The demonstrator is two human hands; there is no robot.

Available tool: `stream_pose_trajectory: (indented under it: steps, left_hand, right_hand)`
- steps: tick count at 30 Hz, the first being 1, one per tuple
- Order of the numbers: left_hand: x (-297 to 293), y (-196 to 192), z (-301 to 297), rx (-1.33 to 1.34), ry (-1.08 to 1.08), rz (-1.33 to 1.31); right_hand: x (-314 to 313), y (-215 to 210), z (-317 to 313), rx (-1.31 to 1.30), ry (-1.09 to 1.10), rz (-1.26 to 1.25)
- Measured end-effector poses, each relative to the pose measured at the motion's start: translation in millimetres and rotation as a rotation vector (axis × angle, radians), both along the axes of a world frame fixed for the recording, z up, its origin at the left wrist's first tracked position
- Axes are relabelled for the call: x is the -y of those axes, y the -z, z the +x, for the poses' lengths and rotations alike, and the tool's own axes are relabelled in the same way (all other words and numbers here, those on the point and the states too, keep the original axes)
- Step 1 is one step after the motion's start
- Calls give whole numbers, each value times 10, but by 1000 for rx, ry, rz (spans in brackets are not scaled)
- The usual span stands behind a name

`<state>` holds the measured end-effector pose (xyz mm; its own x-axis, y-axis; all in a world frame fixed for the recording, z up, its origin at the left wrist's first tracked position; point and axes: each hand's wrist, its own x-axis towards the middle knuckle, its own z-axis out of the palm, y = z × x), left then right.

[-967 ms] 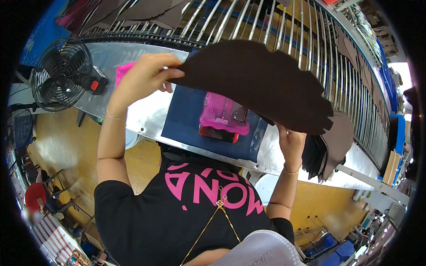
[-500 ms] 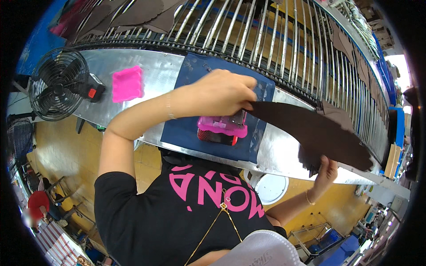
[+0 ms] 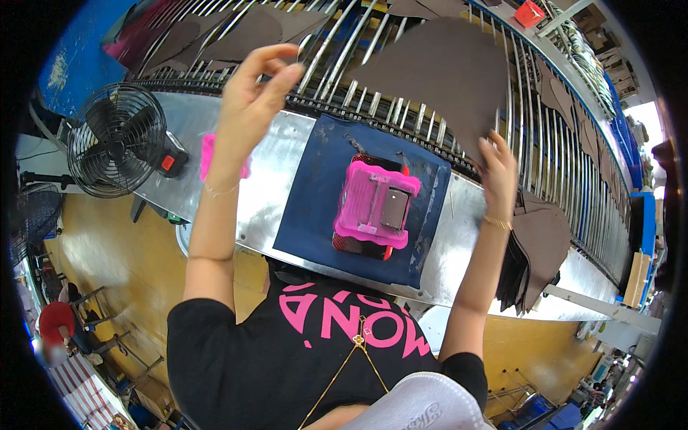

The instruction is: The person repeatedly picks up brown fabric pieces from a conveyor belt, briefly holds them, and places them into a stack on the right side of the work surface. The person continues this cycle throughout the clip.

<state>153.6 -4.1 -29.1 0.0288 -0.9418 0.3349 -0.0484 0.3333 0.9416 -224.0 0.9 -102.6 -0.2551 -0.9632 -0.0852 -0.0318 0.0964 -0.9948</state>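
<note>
A large brown leather-like piece (image 3: 444,68) is spread over the metal rods at the far side, slightly blurred. My right hand (image 3: 497,168) is at its lower right edge, fingers bent and seemingly pinching the border. My left hand (image 3: 256,97) is raised at the near edge of the rods, fingers loosely curled and apart, holding nothing. Between my forearms a pink scalloped tray (image 3: 365,204) lies on top of a black and red object (image 3: 351,244), on a dark blue mat (image 3: 304,208). A stack of brown pieces (image 3: 541,240) hangs over the table edge beside my right forearm.
The rack of metal rods (image 3: 344,57) runs along the far side, with more brown pieces (image 3: 247,36) at its left. On the metal table (image 3: 269,172) stand a black fan (image 3: 118,140) and a second pink tray (image 3: 208,156), partly behind my left forearm.
The brown piece has moved from the table's right side up onto the rods. My left hand has let go of it and moved left; my right hand has moved up from the stack.
</note>
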Motion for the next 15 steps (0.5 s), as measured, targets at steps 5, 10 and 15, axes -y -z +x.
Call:
stream_pose_trajectory:
  steps: [5,10,15]
  left_hand:
    - [-225,104,375,19,-123,83]
    - [-292,202,469,-33,-123,146]
    - [-232,380,561,83,-158,129]
  right_hand:
    - [954,765,483,138,-163,181]
    - [1186,990,475,-110,-111,214]
    - [457,293,132,-538,256,-158]
